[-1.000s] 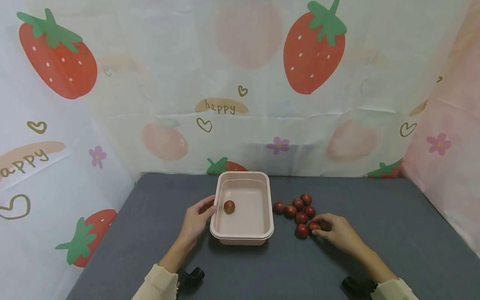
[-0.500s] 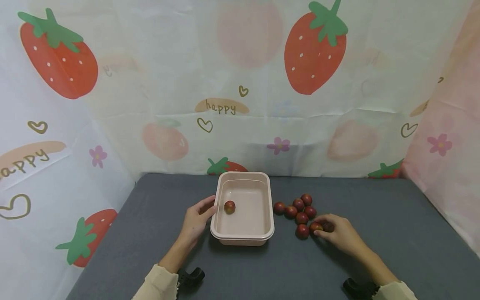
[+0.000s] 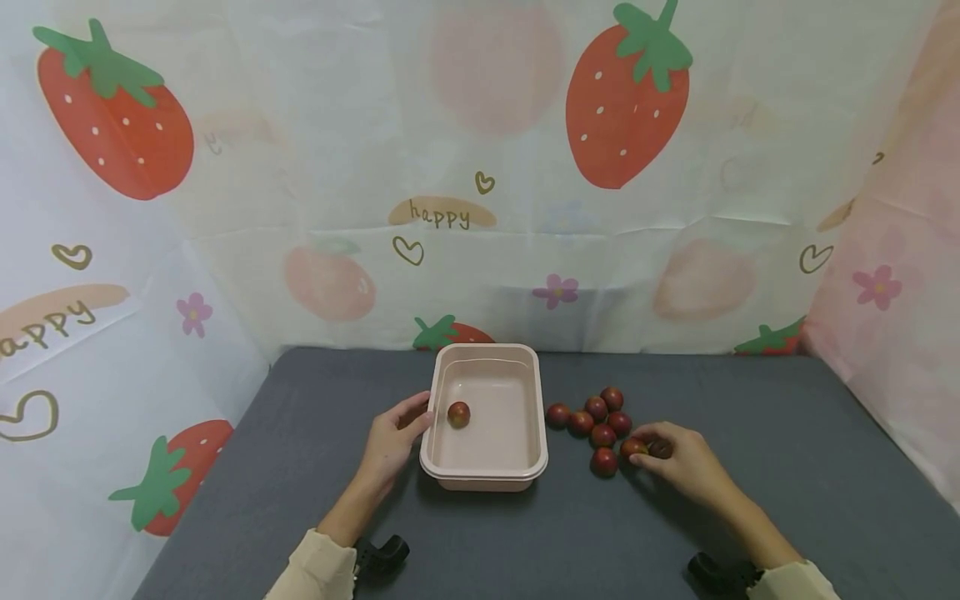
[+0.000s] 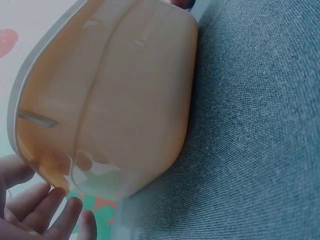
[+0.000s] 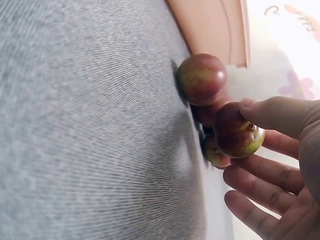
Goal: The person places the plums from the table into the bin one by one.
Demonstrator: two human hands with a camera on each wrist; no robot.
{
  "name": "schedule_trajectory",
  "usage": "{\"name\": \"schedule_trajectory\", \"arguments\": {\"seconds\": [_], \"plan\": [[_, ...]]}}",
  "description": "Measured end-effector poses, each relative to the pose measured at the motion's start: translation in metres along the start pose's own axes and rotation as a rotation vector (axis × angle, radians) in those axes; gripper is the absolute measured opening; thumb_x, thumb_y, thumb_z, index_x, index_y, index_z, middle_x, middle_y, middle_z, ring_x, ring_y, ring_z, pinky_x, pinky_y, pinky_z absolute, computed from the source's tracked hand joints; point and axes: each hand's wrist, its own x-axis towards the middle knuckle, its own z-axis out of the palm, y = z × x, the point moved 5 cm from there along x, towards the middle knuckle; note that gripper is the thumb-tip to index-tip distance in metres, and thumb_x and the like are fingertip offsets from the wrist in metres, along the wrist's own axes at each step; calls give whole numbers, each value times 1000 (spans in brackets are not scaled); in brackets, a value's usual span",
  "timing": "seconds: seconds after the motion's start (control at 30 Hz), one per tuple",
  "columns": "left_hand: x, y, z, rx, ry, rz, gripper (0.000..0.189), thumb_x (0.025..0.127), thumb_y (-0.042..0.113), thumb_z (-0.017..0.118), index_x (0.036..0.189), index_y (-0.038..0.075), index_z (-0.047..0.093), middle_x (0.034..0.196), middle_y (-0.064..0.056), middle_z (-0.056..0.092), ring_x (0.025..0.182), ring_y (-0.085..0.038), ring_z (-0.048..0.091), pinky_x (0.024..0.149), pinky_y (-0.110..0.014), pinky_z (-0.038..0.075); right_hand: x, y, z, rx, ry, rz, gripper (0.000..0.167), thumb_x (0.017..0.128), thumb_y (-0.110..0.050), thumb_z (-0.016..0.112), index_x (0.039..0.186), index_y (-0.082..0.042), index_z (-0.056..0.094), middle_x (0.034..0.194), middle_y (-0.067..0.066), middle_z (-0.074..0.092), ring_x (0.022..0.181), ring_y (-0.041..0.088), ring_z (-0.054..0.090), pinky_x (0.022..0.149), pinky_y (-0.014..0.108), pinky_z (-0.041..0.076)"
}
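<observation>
My left hand rests beside the left wall of a pale pink plastic container, thumb and fingertips right at its rim. In the left wrist view the fingers lie loosely along the container's lower corner. One plum sits inside, toward the left. To the right, my right hand pinches a red plum between thumb and fingertips. A darker plum shows partly under that hand. The right wrist view shows the thumb pressing a shiny plum with yellow-green patches, other fingers extended.
Several dark red plums lie clustered between the container and my right hand. A single plum lies at the cluster's near end. The grey cloth-covered table ends at a fruit-printed backdrop.
My right hand has shifted slightly right, and the plum at its fingertips has moved with it, away from the cluster. The left hand and container have stayed in place.
</observation>
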Motion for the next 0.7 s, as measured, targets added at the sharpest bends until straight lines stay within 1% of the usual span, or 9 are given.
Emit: {"name": "schedule_trajectory", "arguments": {"seconds": [0.33, 0.47, 0.57, 0.7], "plan": [[-1, 0, 0, 9, -6, 8, 42, 95, 13, 61, 135, 5, 56, 135, -18, 59, 124, -28, 55, 103, -44, 47, 4, -3, -5, -19, -3, 1, 27, 80, -13, 78, 105, -4, 70, 94, 7, 71, 75, 3, 60, 64, 23, 51], [0, -1, 0, 5, -6, 9, 41, 95, 14, 61, 135, 5, 57, 133, -17, 60, 122, -27, 56, 102, -43, 47, 6, -6, -8, -19, 17, -21, 25, 80, -12, 78, 103, -4, 70, 93, 6, 71, 75, 2, 60, 65, 23, 52], [0, -1, 0, 2, -4, 10, 41, 95, 14, 61, 135, 6, 57, 133, -17, 61, 121, -26, 56, 101, -42, 47, 8, -9, -10, -25, 36, -52, 25, 80, -12, 79, 102, -4, 70, 91, 6, 71, 75, 1, 59, 64, 23, 51], [0, -1, 0, 0, -4, 13, 41, 95, 14, 62, 135, 5, 57, 133, -17, 61, 122, -27, 56, 101, -42, 48, 10, -13, -12, -30, 42, -72, 25, 79, -12, 79, 102, -4, 70, 91, 6, 71, 74, 1, 59, 63, 23, 51]]}}
